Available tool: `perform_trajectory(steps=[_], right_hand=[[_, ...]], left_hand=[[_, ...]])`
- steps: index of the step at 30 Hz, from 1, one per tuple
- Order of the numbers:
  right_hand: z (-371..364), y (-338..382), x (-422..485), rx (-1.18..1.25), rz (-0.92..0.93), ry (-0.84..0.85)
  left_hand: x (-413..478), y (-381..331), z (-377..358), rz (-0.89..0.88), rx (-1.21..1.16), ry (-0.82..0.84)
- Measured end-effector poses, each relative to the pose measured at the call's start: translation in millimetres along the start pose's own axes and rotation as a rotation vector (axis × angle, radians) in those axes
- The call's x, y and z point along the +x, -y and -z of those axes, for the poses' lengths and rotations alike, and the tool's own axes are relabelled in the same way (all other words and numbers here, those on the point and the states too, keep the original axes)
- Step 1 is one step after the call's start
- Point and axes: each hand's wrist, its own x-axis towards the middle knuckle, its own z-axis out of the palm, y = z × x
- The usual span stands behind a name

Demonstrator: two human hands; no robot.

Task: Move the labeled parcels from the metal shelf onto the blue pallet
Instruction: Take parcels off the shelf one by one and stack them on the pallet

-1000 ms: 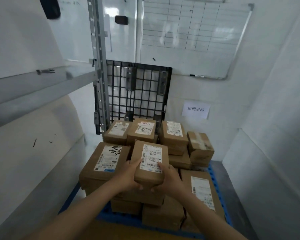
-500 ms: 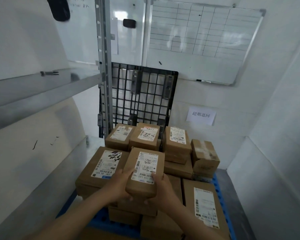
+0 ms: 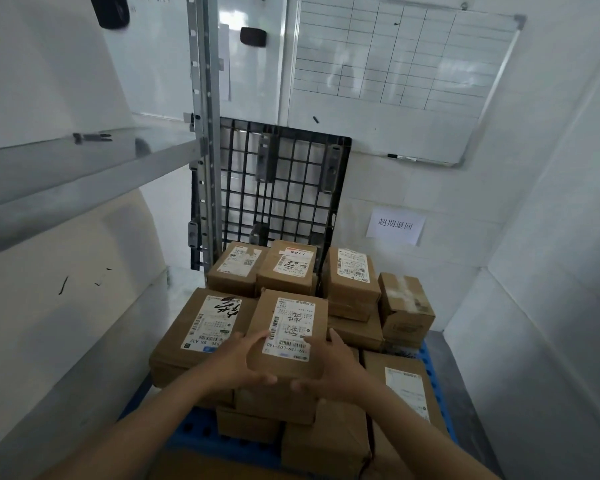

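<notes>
The metal shelf stood at the left, and beside its upright a black pallet leaned against the wall. Below it, a wide parcel lay on the stack over the blue pallet. The left hand gripped the near left corner of a smaller labeled parcel, thumb on top and fingers curled under. This parcel sat label up at the top of the stack, just beside the wide one; whether it rested there could not be told. The right hand gripped its near right corner likewise. Further right stood a taped box, with a paper sign on the wall beneath a whiteboard.
</notes>
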Motion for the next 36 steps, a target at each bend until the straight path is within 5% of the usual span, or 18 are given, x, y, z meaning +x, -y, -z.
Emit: perform_trajectory(steps=[13, 21, 36], right_hand=[[3, 27, -28, -0.057, 0.263, -0.06], [6, -5, -73, -0.077, 0.508, -0.041], [-93, 103, -132, 0.021, 0.867, 0.272]], left_hand=[[-66, 4, -20, 0.06, 0.017, -0.376], [-104, -29, -71, 0.175, 0.007, -0.472], [-322, -4, -124, 0.615, 0.014, -0.799]])
